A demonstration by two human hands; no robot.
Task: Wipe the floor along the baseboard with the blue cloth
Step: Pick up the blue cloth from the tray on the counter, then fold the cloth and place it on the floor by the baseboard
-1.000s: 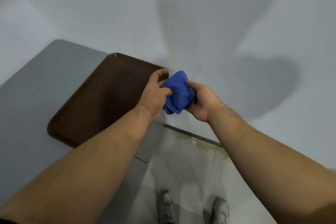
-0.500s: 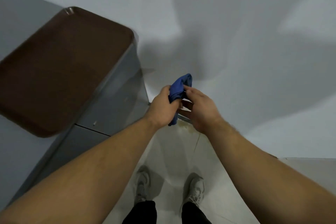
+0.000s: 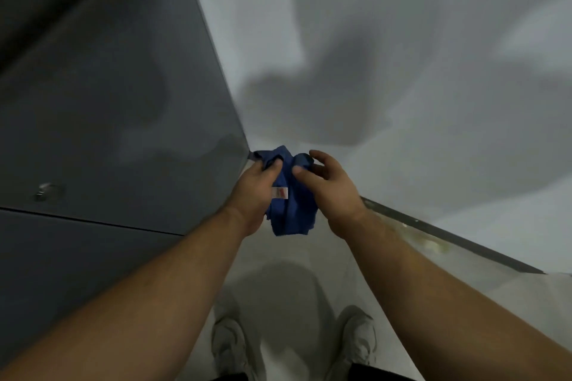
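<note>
The blue cloth (image 3: 291, 204) is bunched between both hands, low in front of me, with a small white label showing. My left hand (image 3: 257, 192) grips its left side with curled fingers. My right hand (image 3: 328, 189) holds its right side, thumb and fingers pinching the top fold. A dark baseboard strip (image 3: 448, 238) runs along the foot of the white wall, from behind the cloth down to the right. The pale floor (image 3: 309, 257) below has yellowish stains (image 3: 427, 241) beside the baseboard.
A grey metal cabinet (image 3: 108, 117) fills the left side, its corner meeting the wall just behind the cloth. A small round fitting (image 3: 46, 192) sits on its side panel. My two pale shoes (image 3: 232, 346) stand on the floor at the bottom.
The view has dropped lower toward the floor; the brown tray on top of the cabinet has left the view. Both hands have come down with the cloth, which now hangs more unfolded.
</note>
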